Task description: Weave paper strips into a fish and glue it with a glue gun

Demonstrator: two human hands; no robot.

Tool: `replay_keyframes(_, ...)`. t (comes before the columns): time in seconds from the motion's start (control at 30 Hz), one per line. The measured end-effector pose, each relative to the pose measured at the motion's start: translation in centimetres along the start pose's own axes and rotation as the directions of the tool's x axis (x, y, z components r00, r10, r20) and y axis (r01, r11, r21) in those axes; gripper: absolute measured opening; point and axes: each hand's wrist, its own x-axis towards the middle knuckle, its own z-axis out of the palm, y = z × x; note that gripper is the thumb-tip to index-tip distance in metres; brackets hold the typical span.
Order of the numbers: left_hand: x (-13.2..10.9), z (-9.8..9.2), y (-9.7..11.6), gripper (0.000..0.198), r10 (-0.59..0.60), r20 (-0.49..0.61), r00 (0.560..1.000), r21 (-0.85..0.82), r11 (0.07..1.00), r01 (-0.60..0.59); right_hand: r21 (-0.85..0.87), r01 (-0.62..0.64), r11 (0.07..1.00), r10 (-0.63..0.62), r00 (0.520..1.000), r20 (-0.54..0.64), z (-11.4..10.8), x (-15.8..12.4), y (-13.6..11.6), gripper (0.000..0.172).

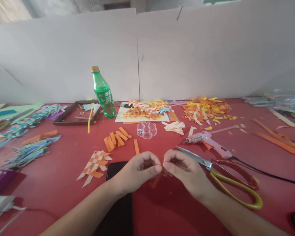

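My left hand (144, 168) and my right hand (183, 167) meet fingertip to fingertip above the red table, each closed in a pinch. Whatever sits between the fingers is too small or hidden to make out. A blurred orange strip (157, 181) shows just below them; whether it is held or lies on the table I cannot tell. Left of my hands lies a woven fish-like piece of orange and white paper (94, 164). Beyond them are several short orange paper strips (116, 137) and a single one (136, 147). My left forearm crosses over a black phone (119, 213).
Scissors (211, 164) and a pink glue gun (206, 141) with a black cord lie at right. Farther back are a clear flower-shaped tray (147, 130), white strips (174, 127), a paper-scrap heap (206, 109), a green bottle (103, 93) and a dark frame (73, 123).
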Motion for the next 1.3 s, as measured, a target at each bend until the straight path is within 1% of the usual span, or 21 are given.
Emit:
replay_keyframes(0.1,-0.08,0.06,0.12,0.030,0.001,0.014,1.000,-0.035,0.999,-0.001,0.042,0.008,0.999,-0.009,0.999,0.043,-0.08,-0.13,0.14,0.014)
replay_keyframes(0.3,-0.04,0.18,0.06,0.027,0.008,0.022,1.000,-0.070,0.998,-0.007,0.053,0.066,0.996,-0.071,0.994,0.085,0.02,-0.10,0.24,0.008)
replay_keyframes(0.47,0.03,0.21,0.00,0.028,-0.001,0.008,1.000,-0.110,0.994,0.002,0.040,0.087,0.995,-0.091,0.990,0.106,0.07,-0.12,0.23,0.010)
replay_keyframes(0.63,0.07,0.18,-0.05,0.031,0.003,0.001,1.000,-0.097,0.995,-0.003,-0.030,0.091,0.995,-0.087,0.991,0.098,-0.12,-0.14,0.33,0.010)
replay_keyframes(0.8,0.19,-0.09,-0.20,0.027,-0.004,0.016,1.000,-0.089,0.996,0.006,0.025,0.064,0.998,-0.065,0.996,0.060,-0.09,-0.04,0.53,0.008)
replay_keyframes(0.93,0.22,-0.40,-0.41,0.025,-0.011,0.017,1.000,-0.103,0.995,0.013,-0.044,0.082,0.996,-0.081,0.997,0.019,-0.12,-0.01,0.37,0.008)
replay_keyframes(1.13,0.05,-0.13,-0.22,0.030,-0.039,0.031,0.999,-0.149,0.988,0.044,-0.017,0.053,0.998,-0.050,0.993,0.106,-0.21,-0.07,0.19,0.014)
replay_keyframes(1.2,0.03,-0.03,-0.15,0.030,-0.045,0.024,0.999,-0.157,0.987,0.048,-0.026,0.050,0.998,-0.047,0.993,0.105,-0.19,-0.14,0.25,0.015)
replay_keyframes(1.3,0.04,-0.09,-0.16,0.030,-0.053,0.012,0.999,-0.166,0.985,0.054,-0.023,0.058,0.998,-0.056,0.996,0.068,-0.15,-0.21,0.38,0.013)
